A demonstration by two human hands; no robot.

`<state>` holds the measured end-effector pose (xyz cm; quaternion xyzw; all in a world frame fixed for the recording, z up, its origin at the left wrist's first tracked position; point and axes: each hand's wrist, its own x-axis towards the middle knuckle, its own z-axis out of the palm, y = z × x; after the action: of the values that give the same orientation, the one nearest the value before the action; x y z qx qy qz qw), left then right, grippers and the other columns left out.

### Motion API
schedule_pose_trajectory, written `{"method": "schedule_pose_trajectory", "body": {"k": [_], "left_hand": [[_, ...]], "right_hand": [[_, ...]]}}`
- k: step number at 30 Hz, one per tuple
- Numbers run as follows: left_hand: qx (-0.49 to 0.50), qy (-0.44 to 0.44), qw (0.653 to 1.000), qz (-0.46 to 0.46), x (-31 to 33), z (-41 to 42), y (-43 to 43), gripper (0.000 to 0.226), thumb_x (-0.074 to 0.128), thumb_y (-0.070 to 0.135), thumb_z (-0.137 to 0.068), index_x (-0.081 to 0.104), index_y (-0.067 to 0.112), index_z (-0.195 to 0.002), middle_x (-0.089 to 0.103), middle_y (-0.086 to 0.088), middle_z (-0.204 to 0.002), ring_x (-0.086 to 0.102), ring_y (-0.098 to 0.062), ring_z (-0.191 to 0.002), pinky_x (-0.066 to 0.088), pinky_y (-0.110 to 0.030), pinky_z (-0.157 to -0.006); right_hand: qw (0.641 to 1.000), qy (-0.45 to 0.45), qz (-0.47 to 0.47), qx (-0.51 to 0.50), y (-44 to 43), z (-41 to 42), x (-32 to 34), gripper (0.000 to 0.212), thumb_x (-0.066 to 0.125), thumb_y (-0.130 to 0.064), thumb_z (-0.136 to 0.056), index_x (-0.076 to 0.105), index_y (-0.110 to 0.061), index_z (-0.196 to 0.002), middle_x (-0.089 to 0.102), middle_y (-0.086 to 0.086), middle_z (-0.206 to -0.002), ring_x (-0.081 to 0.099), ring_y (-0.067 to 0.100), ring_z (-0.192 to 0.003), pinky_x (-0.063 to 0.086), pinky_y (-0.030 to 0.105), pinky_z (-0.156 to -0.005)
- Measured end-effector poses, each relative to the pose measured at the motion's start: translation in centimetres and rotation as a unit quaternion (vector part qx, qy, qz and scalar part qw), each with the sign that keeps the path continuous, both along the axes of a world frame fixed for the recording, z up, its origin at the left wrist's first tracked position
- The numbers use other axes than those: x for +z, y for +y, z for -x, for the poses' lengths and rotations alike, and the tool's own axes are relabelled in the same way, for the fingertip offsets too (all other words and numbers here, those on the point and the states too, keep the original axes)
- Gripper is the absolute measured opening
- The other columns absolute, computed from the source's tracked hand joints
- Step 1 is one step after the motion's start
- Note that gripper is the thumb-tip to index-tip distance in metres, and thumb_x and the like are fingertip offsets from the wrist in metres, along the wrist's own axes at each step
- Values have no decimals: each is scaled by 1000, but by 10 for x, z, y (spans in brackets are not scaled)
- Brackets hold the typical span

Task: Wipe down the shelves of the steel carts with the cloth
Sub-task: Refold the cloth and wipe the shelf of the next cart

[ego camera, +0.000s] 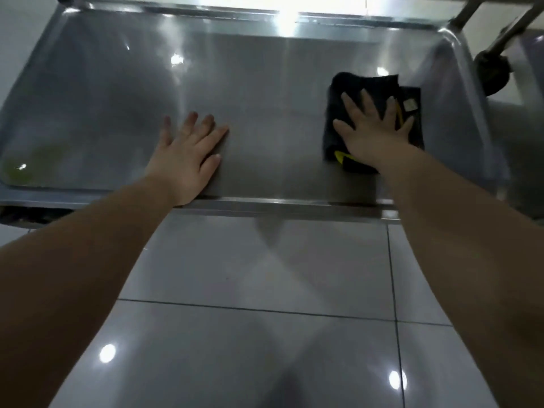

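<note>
Nearest the viewer lies a floor (250,334) of large, glossy pale tiles with thin dark grout lines and small glints of light. Two bare forearms reach forward over it to a low steel shelf (265,92), a smooth, brushed rectangular tray with a raised lip and rounded corners. Its near edge is a straight folded rim; most of the flat surface between and beyond the hands is bare metal. A faint greenish smear (26,167) sits in the near left corner.

The left hand (188,156) rests flat on the shelf just inside the near rim, fingers straight and slightly spread, holding nothing. The right hand (374,134) presses flat on a dark folded cloth (368,89) with yellow trim, fingers spread wide. The cloth lies near the shelf's right wall. Beyond that wall, a dark caster wheel (491,73) and steel tubing (506,22) show.
</note>
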<state>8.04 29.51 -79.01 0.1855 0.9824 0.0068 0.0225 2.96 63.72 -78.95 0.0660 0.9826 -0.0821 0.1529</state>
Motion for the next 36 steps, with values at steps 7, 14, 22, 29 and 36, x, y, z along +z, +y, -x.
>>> {"method": "schedule_pose_trajectory", "body": {"k": [7,14,22,29,36], "left_hand": [[-48,32,998,-11,16,0,77,56,38,24,-95,29,18,-150,22,-6,-160,10,-27,-148,-7,-53,-116],[-40,19,998,-38,-3,-15,134,54,22,33,-100,22,24,-153,20,5,-160,3,-20,-149,-12,-53,-116],[-32,16,996,-83,2,-21,135,53,25,28,-97,34,23,-149,31,3,-156,9,-24,-149,-14,-52,-116],[-46,-1,989,-138,4,-28,138,62,13,38,-94,29,22,-151,25,1,-159,8,-23,-149,-13,-49,-116],[120,17,921,-370,29,-31,120,52,17,33,-100,44,19,-143,26,-4,-158,8,-20,-148,-7,-39,-120]], "right_hand": [[982,27,25,184,14,-136,7,55,-1,-75,-85,-18,-68,-136,-23,-34,-151,-22,20,-146,-17,58,-110],[999,18,1,-47,70,5,2,58,21,-71,-91,-3,-63,-143,-9,-23,-160,-16,32,-147,-9,67,-110],[999,9,-4,-42,114,-89,6,67,13,-83,-78,-6,-65,-140,-10,-22,-160,-15,28,-148,-8,62,-112],[990,-30,-35,-132,103,-134,15,62,18,-71,-92,-12,-58,-144,-18,-18,-160,-18,32,-147,-9,66,-112],[995,-24,1,97,-118,-114,9,72,25,-67,-93,-13,-46,-149,-22,-13,-159,-28,38,-142,-21,75,-96]]}}
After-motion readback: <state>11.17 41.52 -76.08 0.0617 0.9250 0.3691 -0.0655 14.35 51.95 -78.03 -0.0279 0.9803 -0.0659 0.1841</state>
